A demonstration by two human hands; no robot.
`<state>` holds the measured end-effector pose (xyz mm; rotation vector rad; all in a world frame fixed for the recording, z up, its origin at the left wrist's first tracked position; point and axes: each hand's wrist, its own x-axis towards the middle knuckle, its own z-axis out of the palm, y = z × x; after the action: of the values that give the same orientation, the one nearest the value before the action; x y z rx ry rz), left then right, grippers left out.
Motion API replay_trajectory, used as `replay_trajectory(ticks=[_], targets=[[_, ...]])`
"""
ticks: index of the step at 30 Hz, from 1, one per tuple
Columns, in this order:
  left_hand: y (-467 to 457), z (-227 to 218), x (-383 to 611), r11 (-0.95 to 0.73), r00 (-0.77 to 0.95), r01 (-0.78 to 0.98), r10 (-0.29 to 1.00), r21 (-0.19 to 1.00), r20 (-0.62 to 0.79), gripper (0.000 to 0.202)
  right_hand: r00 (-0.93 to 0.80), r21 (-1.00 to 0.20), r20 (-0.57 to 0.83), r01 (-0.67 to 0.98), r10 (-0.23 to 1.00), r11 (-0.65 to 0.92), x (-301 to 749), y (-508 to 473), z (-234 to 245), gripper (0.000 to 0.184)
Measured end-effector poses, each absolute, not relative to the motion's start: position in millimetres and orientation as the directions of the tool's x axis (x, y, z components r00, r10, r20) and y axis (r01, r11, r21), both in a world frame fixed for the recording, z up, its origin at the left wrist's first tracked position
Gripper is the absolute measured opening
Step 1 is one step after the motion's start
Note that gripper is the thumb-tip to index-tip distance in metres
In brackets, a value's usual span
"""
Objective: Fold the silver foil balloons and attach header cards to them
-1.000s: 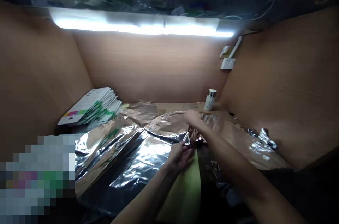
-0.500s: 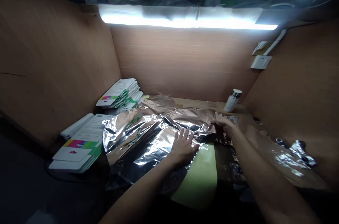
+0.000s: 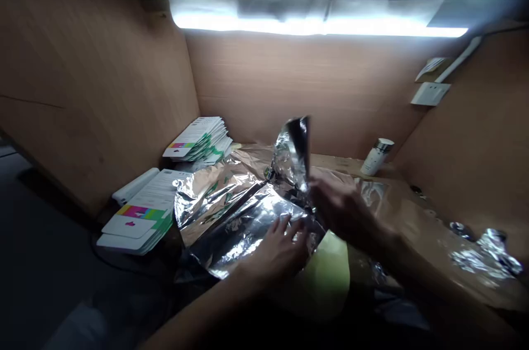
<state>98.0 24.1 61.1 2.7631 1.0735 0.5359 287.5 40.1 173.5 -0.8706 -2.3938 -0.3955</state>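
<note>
Lifted since the earlier frame, a corner of the crinkled foil sheet (image 3: 248,223) now stands upright, while the sheet lies partly over a pale green sheet (image 3: 326,275). The left hand (image 3: 279,253) is pressed open on the foil, fingers spread. The right hand (image 3: 341,209) is blurred just beside the raised corner, so its grip cannot be told. Printed cards (image 3: 142,223) are stacked to the left, and a white bottle (image 3: 375,157) is seen beyond.
</note>
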Motion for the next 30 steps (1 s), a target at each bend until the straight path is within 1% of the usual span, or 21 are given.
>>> replay_trajectory(ticks=[1,2,3,5,8,10,11,13,15,16,17,18,19,20,21,22,24,26,28,29,30], targets=[[7,63,85,-0.757,0.707,0.598,0.653,0.263,0.272,0.057,-0.711,0.136,0.528,0.611,0.465,0.78,273,25,162,0.023],[-10,65,71,-0.752,0.703,0.599,0.658,0.274,0.27,0.055,-0.771,0.17,0.453,0.568,0.449,0.805,259,12,146,0.028],[-25,66,57,-0.74,0.691,0.609,0.672,0.286,0.266,0.056,-0.802,0.18,0.394,0.545,0.448,0.819,245,0,128,0.03],[-48,65,30,-0.696,0.645,0.654,0.718,0.297,0.264,0.061,-0.835,0.176,0.312,0.52,0.453,0.836,220,-17,89,0.027],[-62,53,-5,-0.623,0.571,0.725,0.782,0.294,0.249,0.084,-0.843,0.107,0.201,0.526,0.499,0.844,199,-27,49,0.034],[-62,38,-21,-0.561,0.521,0.792,0.827,0.242,0.212,0.095,-0.85,-0.002,0.107,0.519,0.516,0.855,199,-20,48,0.037],[-60,28,-26,-0.532,0.499,0.822,0.845,0.203,0.19,0.097,-0.836,-0.067,0.079,0.539,0.543,0.839,203,-12,54,0.033],[-55,11,-30,-0.492,0.471,0.862,0.867,0.124,0.164,0.101,-0.72,-0.167,0.09,0.67,0.688,0.723,218,12,72,0.03],[-51,-2,-29,-0.475,0.46,0.877,0.873,0.07,0.162,0.104,-0.441,-0.243,0.154,0.85,0.884,0.466,240,43,87,0.037],[-50,-7,-27,-0.466,0.452,0.884,0.876,0.049,0.167,0.105,-0.34,-0.329,0.107,0.875,0.934,0.356,251,59,91,0.039],[-49,-11,-26,-0.457,0.445,0.889,0.879,0.034,0.174,0.105,-0.291,-0.458,-0.002,0.851,0.957,0.258,262,73,92,0.038],[-49,-13,-25,-0.45,0.439,0.893,0.88,0.022,0.182,0.104,-0.302,-0.588,-0.143,0.792,0.943,0.165,271,85,92,0.037],[-49,-16,-24,-0.446,0.436,0.895,0.879,0.013,0.193,0.103,-0.343,-0.677,-0.253,0.731,0.905,0.088,277,94,91,0.035],[-49,-17,-24,-0.446,0.435,0.895,0.875,0.006,0.211,0.102,-0.392,-0.747,-0.323,0.665,0.862,0.022,282,101,90,0.033],[-50,-18,-24,-0.453,0.44,0.892,0.866,-0.001,0.239,0.103,-0.435,-0.808,-0.349,0.588,0.83,-0.032,283,105,92,0.03],[-51,-18,-25,-0.465,0.448,0.885,0.85,-0.007,0.275,0.103,-0.458,-0.868,-0.34,0.488,0.821,-0.088,281,107,97,0.026],[-54,-13,-23,-0.476,0.441,0.879,0.812,-0.003,0.382,0.108,-0.476,-0.956,-0.282,0.211,0.833,-0.204,268,109,113,0.02],[-55,-1,-19,-0.458,0.373,0.888,0.768,0.038,0.521,0.114,-0.467,-0.961,-0.217,-0.049,0.857,-0.271,245,113,136,0.018],[-53,15,-12,-0.407,0.253,0.907,0.727,0.105,0.638,0.111,-0.464,-0.955,-0.149,-0.163,0.873,-0.25,216,121,159,0.015],[-50,23,-9,-0.371,0.181,0.918,0.71,0.143,0.681,0.106,-0.472,-0.953,-0.1,-0.208,0.876,-0.221,202,126,169,0.013],[-47,30,-8,-0.325,0.106,0.928,0.698,0.181,0.709,0.095,-0.478,-0.947,-0.048,-0.257,0.877,-0.192,188,130,178,0.013]])
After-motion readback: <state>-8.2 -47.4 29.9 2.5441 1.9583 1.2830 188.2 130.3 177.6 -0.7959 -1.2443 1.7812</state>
